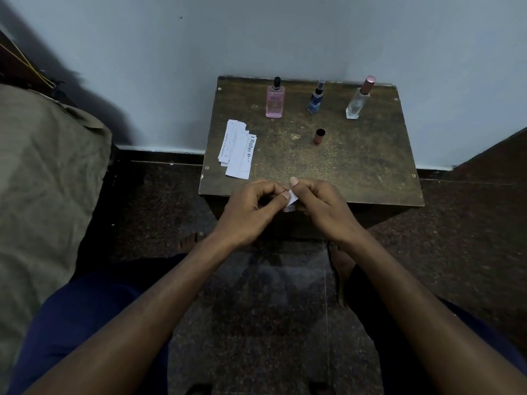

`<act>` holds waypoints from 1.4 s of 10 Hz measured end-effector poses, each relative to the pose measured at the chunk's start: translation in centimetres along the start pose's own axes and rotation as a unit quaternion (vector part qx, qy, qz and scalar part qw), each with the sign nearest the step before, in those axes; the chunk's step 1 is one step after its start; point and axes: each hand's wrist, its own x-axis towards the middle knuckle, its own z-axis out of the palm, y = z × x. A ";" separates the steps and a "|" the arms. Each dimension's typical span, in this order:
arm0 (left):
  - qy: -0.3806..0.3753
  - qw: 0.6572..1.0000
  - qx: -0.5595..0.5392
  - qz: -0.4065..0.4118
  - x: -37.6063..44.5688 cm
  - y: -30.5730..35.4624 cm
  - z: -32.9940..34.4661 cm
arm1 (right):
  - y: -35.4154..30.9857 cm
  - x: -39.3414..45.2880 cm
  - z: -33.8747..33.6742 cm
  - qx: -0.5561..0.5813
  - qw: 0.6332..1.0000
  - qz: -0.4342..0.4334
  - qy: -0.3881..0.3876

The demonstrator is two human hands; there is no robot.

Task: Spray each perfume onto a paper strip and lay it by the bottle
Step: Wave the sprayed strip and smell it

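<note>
Paper strip (291,198) pinched, both hands' grip

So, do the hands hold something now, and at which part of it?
Both hands, left and right, pinch one small white paper strip between thumbs and fingers, left on its left side, right on its right.

The top paper strip (241,158) says "Roller" in big black letters (the rest is cut off). The pink perfume bottle (275,101) has letters too blurry to read.
</note>
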 end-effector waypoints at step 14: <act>-0.108 0.863 0.490 0.063 -0.3 -4.0 -0.4 | -1.9 -1.7 -4.3 -0.006 0.998 -0.021 -0.062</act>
